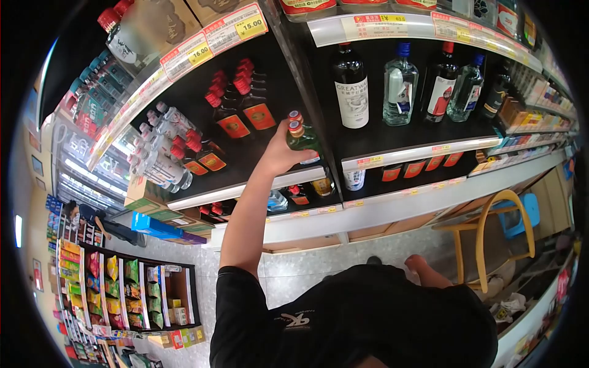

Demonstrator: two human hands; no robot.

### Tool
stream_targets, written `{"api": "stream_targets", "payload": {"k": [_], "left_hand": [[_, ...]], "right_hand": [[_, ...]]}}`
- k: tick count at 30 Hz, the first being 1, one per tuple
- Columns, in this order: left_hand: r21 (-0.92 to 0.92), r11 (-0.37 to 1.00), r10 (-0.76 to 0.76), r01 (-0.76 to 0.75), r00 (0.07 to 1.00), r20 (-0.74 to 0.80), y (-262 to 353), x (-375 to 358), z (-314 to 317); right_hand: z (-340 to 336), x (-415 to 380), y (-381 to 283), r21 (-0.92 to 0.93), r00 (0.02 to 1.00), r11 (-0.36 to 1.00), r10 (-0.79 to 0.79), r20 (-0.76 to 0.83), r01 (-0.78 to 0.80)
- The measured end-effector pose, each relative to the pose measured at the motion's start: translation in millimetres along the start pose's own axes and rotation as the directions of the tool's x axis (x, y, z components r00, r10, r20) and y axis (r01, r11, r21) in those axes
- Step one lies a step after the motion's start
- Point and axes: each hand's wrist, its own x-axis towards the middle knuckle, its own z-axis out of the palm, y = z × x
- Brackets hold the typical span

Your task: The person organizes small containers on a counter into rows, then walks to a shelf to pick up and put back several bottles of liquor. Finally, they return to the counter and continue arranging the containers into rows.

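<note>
The fingers of the left hand [281, 152] were clamped on a green bottle [304, 140], thumb across its near face, remaining fingertips hidden. Two caps [296, 126] showed together, so a second bottle within the grip could not be ruled out. A side grip suited this position: the bottle stood upright at the right end of the left-bay shelf [242, 154], near the divider [299, 69]. Base contact could not be confirmed.

Around the left hand, red-capped bottles [257, 115] occupied 10 to 11 o'clock, rowed front to back, presumably to present one orange label per row. Price tags [250, 26] on the rail above, near 11 to 12 o'clock, read "15.00" and "16.00". At 2 o'clock, a dark wine bottle [351, 92] faced outward, "GREATWA" legible, apparently for easy reading.

At 4 o'clock, the right hand [418, 266] hung low; its finger state could not be determined. Beyond it stood a wooden chair [485, 245].
</note>
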Motion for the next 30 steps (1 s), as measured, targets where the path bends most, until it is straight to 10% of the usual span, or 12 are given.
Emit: {"api": "stream_targets", "payload": {"k": [6, 16, 30], "left_hand": [[-0.060, 0.998, 0.030, -0.037, 0.993, -0.117, -9.2, 2.3, 1.3], [-0.693, 0.701, 0.024, -0.168, 0.977, -0.213, -24.1, 5.0, -27.5], [-0.672, 0.723, 0.025, -0.162, 0.978, -0.208, -27.3, 5.1, -29.0]], "right_hand": [[-12.9, 11.0, -17.5, 0.109, 0.997, 0.993, 0.056, -0.046, -0.050], [29.7, -0.3, -12.2, -0.016, 0.999, 1.000, 0.015, 0.028, -0.015], [15.9, 0.8, -22.0, 0.051, 0.999, 0.999, 0.004, -0.041, -0.002]]}}
